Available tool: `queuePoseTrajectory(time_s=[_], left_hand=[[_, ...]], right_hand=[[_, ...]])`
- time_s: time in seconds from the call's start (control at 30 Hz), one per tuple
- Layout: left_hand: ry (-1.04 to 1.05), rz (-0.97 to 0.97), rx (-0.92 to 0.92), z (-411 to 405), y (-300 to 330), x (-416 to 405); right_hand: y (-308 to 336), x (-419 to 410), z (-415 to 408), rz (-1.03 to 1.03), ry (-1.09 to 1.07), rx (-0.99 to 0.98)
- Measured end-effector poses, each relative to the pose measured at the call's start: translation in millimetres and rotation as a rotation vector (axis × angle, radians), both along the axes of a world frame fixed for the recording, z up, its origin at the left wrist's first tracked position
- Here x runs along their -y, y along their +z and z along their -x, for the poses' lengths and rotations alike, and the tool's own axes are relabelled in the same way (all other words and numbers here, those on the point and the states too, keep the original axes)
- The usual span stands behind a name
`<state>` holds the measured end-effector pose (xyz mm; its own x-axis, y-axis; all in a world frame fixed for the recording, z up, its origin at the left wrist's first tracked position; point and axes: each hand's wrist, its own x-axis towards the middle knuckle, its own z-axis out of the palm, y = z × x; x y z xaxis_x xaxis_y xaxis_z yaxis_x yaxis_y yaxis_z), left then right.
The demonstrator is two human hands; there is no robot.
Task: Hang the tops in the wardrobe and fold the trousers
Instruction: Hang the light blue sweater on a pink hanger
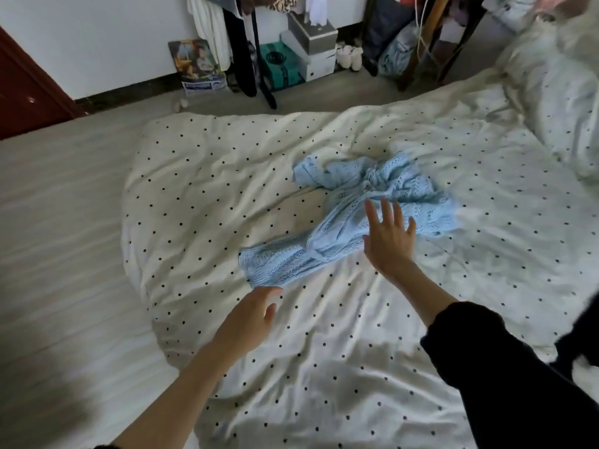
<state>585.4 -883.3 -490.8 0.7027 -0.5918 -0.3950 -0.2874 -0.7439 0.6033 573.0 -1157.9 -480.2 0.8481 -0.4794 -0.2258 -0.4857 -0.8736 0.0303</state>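
Observation:
A light blue knitted top [350, 209] lies crumpled on the white duvet with black dots [201, 196], spread from the middle of the bed toward the near left. My right hand [389, 238] hovers over its near edge with the fingers spread and nothing in them. My left hand [249, 319] reaches forward just short of the top's lower left corner, fingers loosely apart, holding nothing. A black sleeve covers my right forearm.
Beyond the bed's far edge hang clothes on a rail [240, 43], with stacked boxes [308, 50] and a printed bag [197, 66] on the floor. A dark red door [22, 89] stands at the far left. Rumpled bedding [564, 92] piles up at the right.

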Motion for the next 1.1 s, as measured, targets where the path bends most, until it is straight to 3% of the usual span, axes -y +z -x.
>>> queuePoseTrajectory(time_s=[0.17,0.37,0.5,0.6,0.67,0.77,0.83,0.97,1.1], left_hand=[[-0.026,0.056,0.043,-26,-21,31],[0.116,0.217,0.013,-41,-29,78],[0.166,0.239,-0.13,-46,-27,103],[0.234,0.17,-0.095,-45,-25,110],[0.364,0.2,-0.14,-47,-15,110],[0.734,0.396,-0.37,-56,14,103],[0.835,0.51,-0.451,-64,44,92],[0.815,0.644,-0.451,-80,110,63],[0.541,0.63,-0.344,-87,179,28]], right_hand=[[-25,25,-23,0.004,0.032,-0.047],[-24,-2,-6,-0.327,-0.05,0.253],[-12,-21,28,-0.458,-0.005,0.29],[1,-19,40,-0.483,-0.014,0.32],[12,-14,47,-0.456,-0.02,0.307],[26,-8,55,-0.39,0.016,0.205],[44,-9,57,-0.361,0.05,0.125],[84,-21,46,-0.312,0.121,0.08],[133,-53,26,-0.379,0.185,0.22]])
